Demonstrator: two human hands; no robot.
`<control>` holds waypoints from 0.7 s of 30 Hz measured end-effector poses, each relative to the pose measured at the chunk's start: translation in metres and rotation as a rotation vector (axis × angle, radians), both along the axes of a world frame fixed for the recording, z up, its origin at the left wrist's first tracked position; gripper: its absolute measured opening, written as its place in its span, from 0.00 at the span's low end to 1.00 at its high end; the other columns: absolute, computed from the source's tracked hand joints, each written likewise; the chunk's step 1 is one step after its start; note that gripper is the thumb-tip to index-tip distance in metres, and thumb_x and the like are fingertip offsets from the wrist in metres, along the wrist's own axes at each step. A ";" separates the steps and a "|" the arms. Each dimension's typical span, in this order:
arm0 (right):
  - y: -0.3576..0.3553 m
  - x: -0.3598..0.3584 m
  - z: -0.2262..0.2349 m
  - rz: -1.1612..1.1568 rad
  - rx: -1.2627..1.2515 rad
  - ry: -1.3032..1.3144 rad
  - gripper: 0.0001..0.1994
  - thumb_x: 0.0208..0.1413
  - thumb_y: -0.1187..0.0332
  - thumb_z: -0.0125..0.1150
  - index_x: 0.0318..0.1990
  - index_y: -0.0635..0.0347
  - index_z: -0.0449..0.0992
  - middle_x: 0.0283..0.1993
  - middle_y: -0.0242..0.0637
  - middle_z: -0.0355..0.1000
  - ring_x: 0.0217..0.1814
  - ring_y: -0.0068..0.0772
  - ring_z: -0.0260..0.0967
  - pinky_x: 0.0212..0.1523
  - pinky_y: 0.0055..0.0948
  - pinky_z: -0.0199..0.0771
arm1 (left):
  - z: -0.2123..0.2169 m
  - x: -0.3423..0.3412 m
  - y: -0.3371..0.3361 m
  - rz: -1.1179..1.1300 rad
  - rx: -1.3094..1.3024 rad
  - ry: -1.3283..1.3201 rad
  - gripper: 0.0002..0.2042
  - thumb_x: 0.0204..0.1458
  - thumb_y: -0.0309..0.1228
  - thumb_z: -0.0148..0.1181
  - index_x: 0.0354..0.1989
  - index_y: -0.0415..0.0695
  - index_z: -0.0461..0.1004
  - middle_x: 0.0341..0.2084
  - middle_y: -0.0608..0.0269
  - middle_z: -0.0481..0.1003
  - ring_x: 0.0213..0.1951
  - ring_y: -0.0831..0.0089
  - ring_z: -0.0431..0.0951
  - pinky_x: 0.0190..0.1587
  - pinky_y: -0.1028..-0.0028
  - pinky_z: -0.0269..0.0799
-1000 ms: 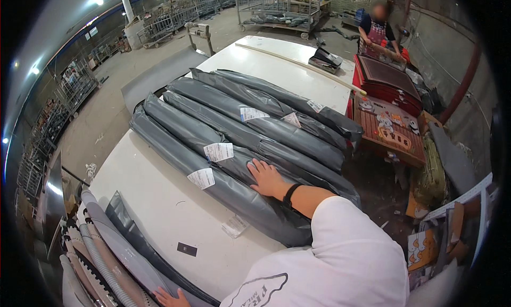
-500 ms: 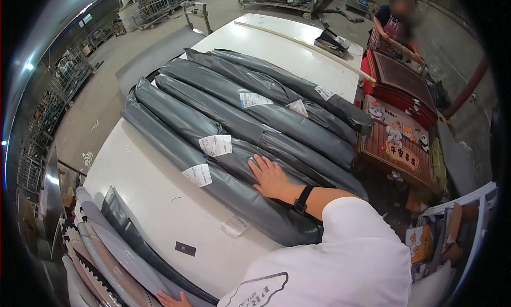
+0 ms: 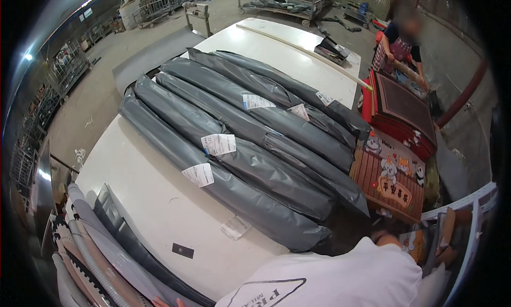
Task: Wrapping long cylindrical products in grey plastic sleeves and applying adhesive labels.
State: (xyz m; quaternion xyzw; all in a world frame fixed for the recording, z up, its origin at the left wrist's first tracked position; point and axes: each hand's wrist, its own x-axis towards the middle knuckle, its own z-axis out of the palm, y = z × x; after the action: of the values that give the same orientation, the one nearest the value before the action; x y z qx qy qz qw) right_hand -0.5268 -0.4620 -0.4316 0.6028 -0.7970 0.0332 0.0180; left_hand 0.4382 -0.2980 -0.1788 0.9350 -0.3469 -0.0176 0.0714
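On the white table point(image 3: 143, 200) lie five or so long grey plastic-wrapped rolls point(image 3: 255, 168), packed side by side and running diagonally from the far left corner toward the near right edge. White rectangular shipping labels point(image 3: 218, 144) sit on several of them: two close together on the nearest rolls, three more further back. One loose label point(image 3: 235, 227) lies flat on the table just beside the nearest roll's end, and a small dark tag point(image 3: 182, 250) rests closer to the near edge. Off the right side, stacked doormats point(image 3: 391, 184), red and brown with cartoon animals, stand near the rolls' ends. At lower left, a bundle of grey and tan mats point(image 3: 101, 254) leans against the table.

Half a second ago the right hand lay flat on the rolls; now it has pulled back and is out of sight behind the white sleeve point(image 3: 340, 277). Only fingertips of the left hand point(image 3: 169, 303) peek in at the bottom edge, touching the leaning mats; whether they grip, I can't tell.
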 end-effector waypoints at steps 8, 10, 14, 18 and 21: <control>0.042 0.297 -0.080 0.204 0.014 0.130 0.17 0.54 0.61 0.40 0.45 0.62 0.69 0.46 0.54 0.66 0.49 0.53 0.62 0.49 0.43 0.62 | 0.047 -0.028 -0.013 -0.072 0.042 -0.175 0.43 0.47 0.52 0.52 0.57 0.25 0.44 0.55 0.31 0.49 0.57 0.43 0.53 0.57 0.58 0.51; 0.031 0.242 -0.017 0.078 0.122 0.112 0.17 0.54 0.61 0.40 0.44 0.61 0.69 0.45 0.54 0.66 0.49 0.53 0.63 0.48 0.44 0.62 | 0.044 -0.029 -0.013 -0.063 0.029 -0.156 0.43 0.47 0.52 0.52 0.57 0.25 0.44 0.55 0.31 0.49 0.57 0.43 0.52 0.57 0.58 0.51; 0.014 0.144 0.115 -0.201 0.322 0.048 0.17 0.54 0.60 0.39 0.43 0.61 0.70 0.45 0.54 0.66 0.47 0.53 0.64 0.47 0.44 0.63 | 0.043 -0.032 -0.026 -0.055 0.016 -0.100 0.43 0.47 0.52 0.53 0.57 0.26 0.45 0.55 0.31 0.49 0.57 0.43 0.51 0.58 0.58 0.50; -0.037 0.198 0.242 -0.443 0.543 -0.057 0.17 0.54 0.60 0.39 0.42 0.60 0.71 0.44 0.55 0.66 0.46 0.53 0.65 0.46 0.45 0.64 | 0.055 -0.038 -0.026 -0.067 0.025 -0.118 0.42 0.47 0.51 0.53 0.57 0.26 0.45 0.56 0.31 0.48 0.58 0.43 0.50 0.59 0.58 0.48; -0.152 0.258 0.297 -0.291 -0.142 -0.267 0.15 0.52 0.60 0.45 0.38 0.61 0.72 0.39 0.52 0.69 0.43 0.55 0.65 0.42 0.43 0.65 | 0.059 -0.039 -0.029 -0.015 0.051 -0.045 0.42 0.47 0.51 0.53 0.57 0.26 0.45 0.56 0.30 0.47 0.59 0.44 0.48 0.60 0.58 0.46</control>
State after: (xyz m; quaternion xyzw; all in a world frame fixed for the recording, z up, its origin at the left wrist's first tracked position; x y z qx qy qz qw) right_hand -0.2683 -0.6140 -0.1348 0.4689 -0.8665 0.1662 -0.0407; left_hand 0.3997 -0.3270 -0.1201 0.9341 -0.3548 -0.0061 0.0394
